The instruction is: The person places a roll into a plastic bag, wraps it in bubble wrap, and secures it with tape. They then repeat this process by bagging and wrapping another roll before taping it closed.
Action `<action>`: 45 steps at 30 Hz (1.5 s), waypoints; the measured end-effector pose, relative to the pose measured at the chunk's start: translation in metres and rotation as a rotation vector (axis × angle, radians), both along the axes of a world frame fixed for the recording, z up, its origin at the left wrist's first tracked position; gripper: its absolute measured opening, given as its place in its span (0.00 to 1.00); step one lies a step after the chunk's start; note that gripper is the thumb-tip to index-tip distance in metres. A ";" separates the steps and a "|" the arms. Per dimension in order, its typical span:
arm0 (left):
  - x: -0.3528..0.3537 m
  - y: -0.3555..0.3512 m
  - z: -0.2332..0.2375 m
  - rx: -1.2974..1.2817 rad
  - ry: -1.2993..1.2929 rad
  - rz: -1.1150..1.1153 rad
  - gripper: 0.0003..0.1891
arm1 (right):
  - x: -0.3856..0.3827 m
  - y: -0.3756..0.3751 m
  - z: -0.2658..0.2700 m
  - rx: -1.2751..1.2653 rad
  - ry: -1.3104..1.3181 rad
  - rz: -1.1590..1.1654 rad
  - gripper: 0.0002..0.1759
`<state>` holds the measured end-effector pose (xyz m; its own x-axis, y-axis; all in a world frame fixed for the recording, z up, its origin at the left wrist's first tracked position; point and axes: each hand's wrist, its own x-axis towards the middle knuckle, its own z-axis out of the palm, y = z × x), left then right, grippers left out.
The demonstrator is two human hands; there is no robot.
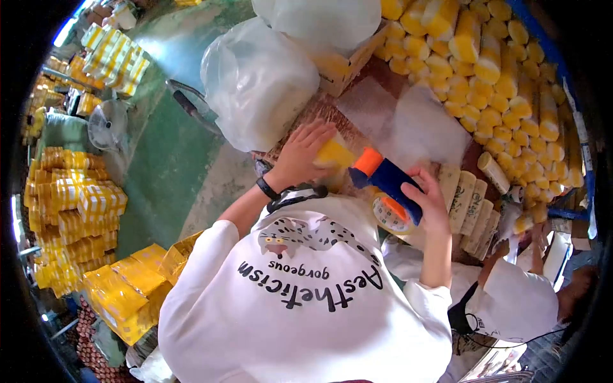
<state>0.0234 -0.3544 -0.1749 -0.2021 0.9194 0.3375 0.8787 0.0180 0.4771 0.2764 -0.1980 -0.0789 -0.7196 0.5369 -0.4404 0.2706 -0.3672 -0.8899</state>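
Yellow pack (334, 153), lying on the worktop (383, 71) just ahead of my chest. My left hand (299, 156) lay spread over it, grip wide, pressing it down. My right hand (433, 205) had its grip closed around the blue tape dispenser (389, 182), orange tip against the pack. Farther out I saw clear plastic bags (258, 83) left, heaped yellow rolls (498, 83) right, and a co-worker's white sleeve (517, 300) lower right.

The left hand (300, 156) covers part of the yellow pack (336, 155); the right hand (429, 203) hides part of the tape dispenser (388, 183).
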 end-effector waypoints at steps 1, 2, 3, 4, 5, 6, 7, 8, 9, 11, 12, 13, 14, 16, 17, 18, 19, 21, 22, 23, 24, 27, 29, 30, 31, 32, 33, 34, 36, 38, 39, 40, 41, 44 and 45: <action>0.000 0.002 0.002 0.000 -0.018 -0.013 0.43 | 0.001 -0.004 0.005 -0.013 0.002 -0.021 0.17; 0.001 0.003 0.003 -0.001 -0.037 -0.026 0.43 | 0.004 -0.008 0.008 -0.015 0.053 -0.031 0.17; 0.001 0.004 0.003 -0.003 -0.056 -0.038 0.43 | 0.006 -0.012 0.013 -0.051 0.083 -0.039 0.17; 0.001 0.005 0.004 -0.007 -0.052 -0.050 0.42 | 0.006 -0.014 0.019 -0.087 0.112 -0.047 0.17; 0.001 0.007 0.004 -0.014 -0.049 -0.066 0.42 | 0.004 -0.015 0.028 -0.124 0.140 -0.047 0.17; 0.001 0.007 0.004 -0.022 -0.046 -0.083 0.42 | 0.002 -0.017 0.039 -0.161 0.168 -0.048 0.17; 0.001 0.008 0.005 -0.024 -0.090 -0.084 0.42 | 0.000 -0.018 0.045 -0.200 0.193 -0.050 0.17; 0.001 0.009 0.006 -0.027 -0.135 -0.086 0.42 | -0.001 -0.017 0.047 -0.189 0.214 -0.088 0.17; 0.001 0.009 0.007 -0.031 -0.180 -0.090 0.43 | -0.003 -0.014 0.048 -0.180 0.234 -0.127 0.16; -0.001 0.010 0.007 -0.038 -0.180 -0.122 0.43 | -0.007 -0.005 0.053 -0.201 0.293 -0.113 0.16; -0.001 0.010 0.007 -0.042 -0.180 -0.138 0.43 | -0.009 -0.001 0.055 -0.212 0.322 -0.105 0.16; 0.001 0.011 0.006 -0.035 -0.158 -0.141 0.43 | -0.010 0.005 0.058 -0.248 0.368 -0.045 0.15; 0.006 0.013 0.004 -0.027 -0.136 -0.144 0.43 | -0.012 0.008 0.061 -0.284 0.414 0.016 0.15; 0.007 0.013 0.003 -0.006 -0.105 -0.131 0.41 | -0.021 0.002 0.068 -0.134 0.316 -0.043 0.16; 0.006 0.013 0.003 0.007 -0.098 -0.115 0.39 | -0.025 -0.003 0.069 -0.071 0.278 -0.059 0.16; 0.004 0.013 0.003 0.020 -0.090 -0.100 0.37 | -0.027 -0.006 0.069 -0.009 0.241 -0.077 0.17; 0.001 0.011 0.000 0.045 -0.104 -0.101 0.37 | -0.020 -0.003 0.067 0.013 0.155 -0.004 0.19; -0.006 0.008 -0.006 0.100 -0.137 -0.101 0.39 | -0.013 -0.005 0.055 0.016 0.033 -0.001 0.21; -0.008 0.007 -0.007 0.105 -0.130 -0.087 0.37 | -0.011 -0.007 0.053 -0.010 -0.015 0.017 0.21; -0.009 0.004 -0.007 0.109 -0.126 -0.072 0.35 | -0.009 -0.016 0.056 -0.097 -0.019 -0.020 0.22; -0.009 0.002 -0.006 0.108 -0.122 -0.057 0.33 | 0.001 -0.015 0.038 -0.014 -0.055 0.015 0.22; -0.018 0.002 -0.010 0.137 -0.143 -0.079 0.32 | 0.005 -0.030 0.011 0.173 -0.148 0.148 0.24; -0.027 0.001 -0.017 0.136 -0.218 -0.111 0.32 | 0.002 -0.036 -0.008 0.274 -0.258 0.179 0.26; -0.031 0.001 -0.019 0.136 -0.253 -0.131 0.32 | 0.000 -0.036 -0.019 0.328 -0.266 0.197 0.27; -0.037 0.001 -0.019 0.194 -0.253 -0.181 0.31 | -0.004 -0.034 -0.031 0.387 -0.280 0.220 0.27; -0.042 0.000 -0.017 0.146 -0.275 -0.209 0.31 | -0.009 -0.032 -0.044 0.448 -0.289 0.240 0.28; -0.049 -0.002 -0.013 0.097 -0.292 -0.236 0.31 | -0.016 -0.031 -0.056 0.509 -0.295 0.258 0.29; -0.053 -0.003 -0.008 0.046 -0.310 -0.259 0.32 | -0.024 -0.029 -0.068 0.532 -0.307 0.281 0.29; -0.051 -0.001 0.008 -0.098 -0.289 -0.139 0.32 | -0.042 -0.027 -0.085 0.582 -0.329 0.340 0.30; -0.050 0.008 0.014 -0.176 -0.222 -0.008 0.31 | -0.056 -0.026 -0.095 0.557 -0.311 0.341 0.31; -0.050 0.014 0.010 -0.183 -0.171 0.060 0.30 | -0.065 -0.027 -0.105 0.546 -0.299 0.336 0.32; -0.050 0.019 0.003 -0.190 -0.123 0.130 0.29 | -0.073 -0.029 -0.113 0.534 -0.290 0.333 0.33; -0.054 0.024 -0.009 -0.157 -0.088 0.169 0.28 | -0.083 -0.030 -0.118 0.556 -0.264 0.309 0.33; -0.076 0.036 -0.047 -0.098 -0.049 0.250 0.24 | -0.116 -0.038 -0.126 0.601 -0.214 0.243 0.35; -0.084 0.040 -0.054 -0.096 -0.078 0.257 0.24 | -0.128 -0.037 -0.128 0.611 -0.214 0.227 0.35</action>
<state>-0.0609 -0.3148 -0.2294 -0.4550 0.8615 0.2251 0.8000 0.2845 0.5283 0.1483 -0.2347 -0.2069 -0.7748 0.5801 -0.2512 0.4744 0.2710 -0.8376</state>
